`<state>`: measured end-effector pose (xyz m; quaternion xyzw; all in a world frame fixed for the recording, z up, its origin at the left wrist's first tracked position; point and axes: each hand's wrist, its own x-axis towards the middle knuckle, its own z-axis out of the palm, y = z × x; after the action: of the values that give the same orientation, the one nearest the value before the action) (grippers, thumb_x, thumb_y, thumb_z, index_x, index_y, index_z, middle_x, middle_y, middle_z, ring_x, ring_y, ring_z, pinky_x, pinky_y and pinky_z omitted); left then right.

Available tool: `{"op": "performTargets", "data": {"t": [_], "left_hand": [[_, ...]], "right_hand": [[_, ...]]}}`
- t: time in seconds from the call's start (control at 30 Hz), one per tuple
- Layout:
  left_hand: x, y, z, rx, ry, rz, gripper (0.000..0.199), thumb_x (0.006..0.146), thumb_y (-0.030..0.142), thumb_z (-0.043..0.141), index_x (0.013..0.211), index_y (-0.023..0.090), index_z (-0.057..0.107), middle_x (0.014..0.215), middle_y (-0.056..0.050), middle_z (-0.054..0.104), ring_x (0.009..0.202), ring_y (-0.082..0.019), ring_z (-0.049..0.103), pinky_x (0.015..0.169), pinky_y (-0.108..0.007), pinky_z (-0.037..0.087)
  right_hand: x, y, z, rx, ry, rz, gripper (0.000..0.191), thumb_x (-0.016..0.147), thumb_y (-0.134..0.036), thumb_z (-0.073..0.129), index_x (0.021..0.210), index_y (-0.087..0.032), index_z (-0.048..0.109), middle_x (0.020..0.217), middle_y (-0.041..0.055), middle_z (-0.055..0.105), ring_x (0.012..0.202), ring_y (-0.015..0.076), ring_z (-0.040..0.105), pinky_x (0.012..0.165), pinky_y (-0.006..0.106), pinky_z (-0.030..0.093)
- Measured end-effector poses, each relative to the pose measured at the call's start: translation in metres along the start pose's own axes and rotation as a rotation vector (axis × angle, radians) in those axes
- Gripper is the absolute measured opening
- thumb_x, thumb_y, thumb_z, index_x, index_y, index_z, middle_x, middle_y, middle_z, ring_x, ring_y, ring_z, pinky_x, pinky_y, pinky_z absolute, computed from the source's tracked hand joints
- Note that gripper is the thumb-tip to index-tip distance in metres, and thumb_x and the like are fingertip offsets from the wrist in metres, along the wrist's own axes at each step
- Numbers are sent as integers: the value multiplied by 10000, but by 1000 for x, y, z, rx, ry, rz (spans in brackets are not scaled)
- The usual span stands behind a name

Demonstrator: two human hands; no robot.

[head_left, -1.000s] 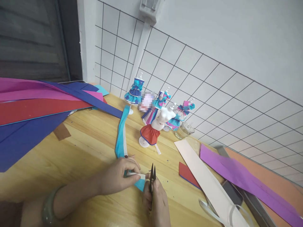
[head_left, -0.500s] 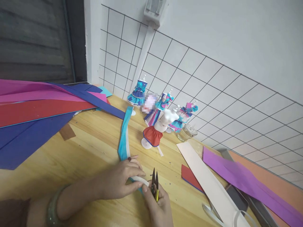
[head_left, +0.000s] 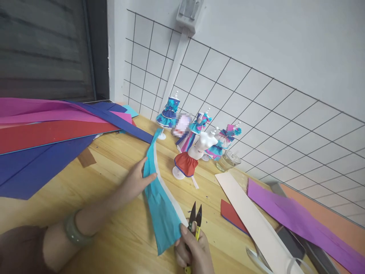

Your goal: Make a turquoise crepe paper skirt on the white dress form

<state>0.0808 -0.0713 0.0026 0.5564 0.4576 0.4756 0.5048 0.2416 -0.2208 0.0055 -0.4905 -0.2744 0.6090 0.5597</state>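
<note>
A turquoise strip with a white edge (head_left: pixel 162 205) lies spread across the wooden table, its near end lifted. My left hand (head_left: pixel 142 177) grips its upper part, thumb on top and fingers at the left edge. Its near right corner is pinched between the thumb and fingers of my right hand (head_left: pixel 195 247). That same hand also holds small black snips with yellow handles (head_left: pixel 197 231), blades pointing up and apart. Beyond the strip stands a white mini mannequin (head_left: pixel 205 141) in a red skirt (head_left: pixel 186 163) with a blue hem.
Several small dressed mannequins (head_left: pixel 169 112) and a glass (head_left: pixel 228 160) stand by the wall grid. Blue, red and pink sheets (head_left: pixel 57 133) lie at the left. White (head_left: pixel 251 213) and purple strips (head_left: pixel 302 224), a red piece (head_left: pixel 232 215) and a dark phone-like object (head_left: pixel 291 241) are at the right.
My left hand has moved up and left along the strip. The strip, folded and bunched before, is now opened out flat between my hands. My right hand has shifted slightly right.
</note>
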Motion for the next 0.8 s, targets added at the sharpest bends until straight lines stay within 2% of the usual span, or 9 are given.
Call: {"op": "performTargets", "data": {"t": [0.1,0.17,0.23,0.3,0.37,0.47,0.6,0.8], "left_hand": [[1,6,-2,-191,-4,-103,648,670,265,704,1247,195,418,1265,-109,562,1110,-240,570,885,-335,500],[-3,13,-1,-277,-26,-252,588,659,268,726,1184,184,474,1164,-110,633,992,-234,635,784,-324,539],[-8,17,0,-359,-137,-411,449,674,294,723,1063,139,560,985,-110,704,839,-228,678,697,-323,553],[-12,19,1,-445,-243,-498,307,699,285,706,932,106,618,842,-103,727,741,-215,685,677,-318,551],[-13,17,1,-516,-276,-526,202,716,246,690,848,101,642,781,-96,729,701,-203,684,677,-308,549],[-13,17,1,-542,-252,-536,133,730,212,679,811,109,651,772,-88,732,675,-195,679,659,-298,552],[-14,19,2,-483,-234,-527,221,702,232,716,878,120,646,803,-77,734,690,-209,680,632,-309,554],[-18,17,2,-486,-310,-515,334,705,262,722,994,123,626,916,-98,729,791,-230,682,711,-342,554]], "right_hand": [[-3,-2,1,76,-14,11,404,631,-504,736,634,-185,488,350,-155,227,325,0,77,326,158,132],[-4,-1,2,122,-19,21,406,622,-481,751,653,-201,459,360,-162,218,328,2,79,323,151,137],[-5,0,3,141,-40,38,415,621,-477,752,657,-206,440,367,-160,227,329,0,83,322,148,137],[-5,2,3,131,-67,55,414,619,-477,752,671,-200,449,367,-158,242,326,-2,89,321,146,137],[-5,5,3,93,-78,63,411,624,-477,750,678,-194,456,357,-156,257,316,-2,107,318,147,142],[-6,6,3,20,-44,58,429,632,-513,733,715,-185,470,351,-154,276,304,4,144,317,152,162],[-5,5,2,-67,-6,40,467,651,-588,685,707,-183,459,366,-156,263,312,2,138,318,153,176],[2,10,-1,-145,23,56,464,657,-558,694,608,-206,396,356,-157,214,310,5,114,300,154,179]]}}
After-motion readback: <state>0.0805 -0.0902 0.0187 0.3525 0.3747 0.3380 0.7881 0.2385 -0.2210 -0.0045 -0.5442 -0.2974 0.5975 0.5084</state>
